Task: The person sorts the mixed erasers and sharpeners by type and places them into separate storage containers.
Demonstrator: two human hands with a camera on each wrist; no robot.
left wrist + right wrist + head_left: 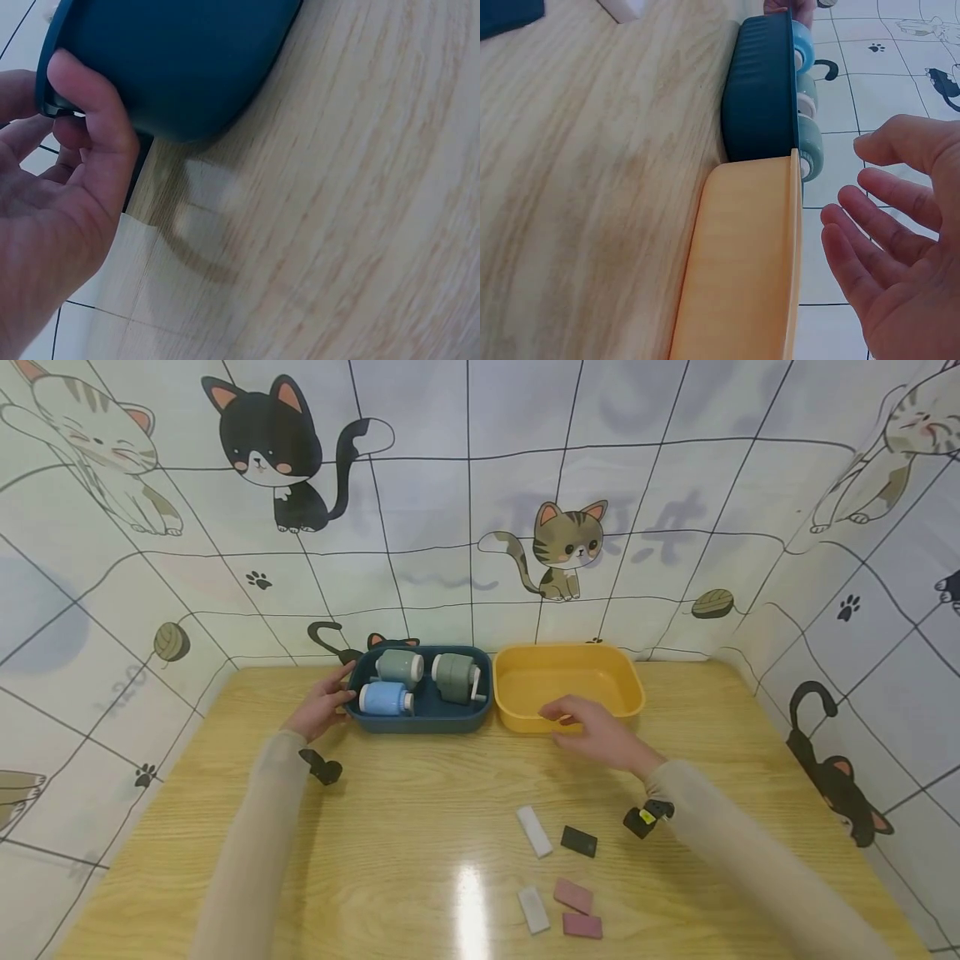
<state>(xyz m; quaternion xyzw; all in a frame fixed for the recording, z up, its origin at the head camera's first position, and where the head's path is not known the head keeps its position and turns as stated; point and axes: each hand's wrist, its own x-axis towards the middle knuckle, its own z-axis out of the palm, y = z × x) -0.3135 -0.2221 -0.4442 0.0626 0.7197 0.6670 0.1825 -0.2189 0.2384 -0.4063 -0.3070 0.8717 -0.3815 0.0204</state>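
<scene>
Steadiness seemed to be why your left hand (pixel 318 703) pinched the rim at the outer end of the dark blue bin (pixel 420 725), which held a blue cylinder (pixel 384 699) and two grey-green cylinders (pixel 453 677), perhaps boxed in so that they couldn't roll across the table (pixel 375 843). Your right hand (pixel 594 732), loosely spread and gripping nothing, hovered by the near rim of the yellow bin (pixel 519 724) (set just beside the blue one, likely for easy reach), with small flat blocks (pixel 534 832) lying nearer you.

Gripping a dark blue tray (pixel 187 60) by its rim (pixel 60 30) with the left hand (pixel 60 210).
Resting on wood-grain tabletop (pixel 360 210).
</scene>
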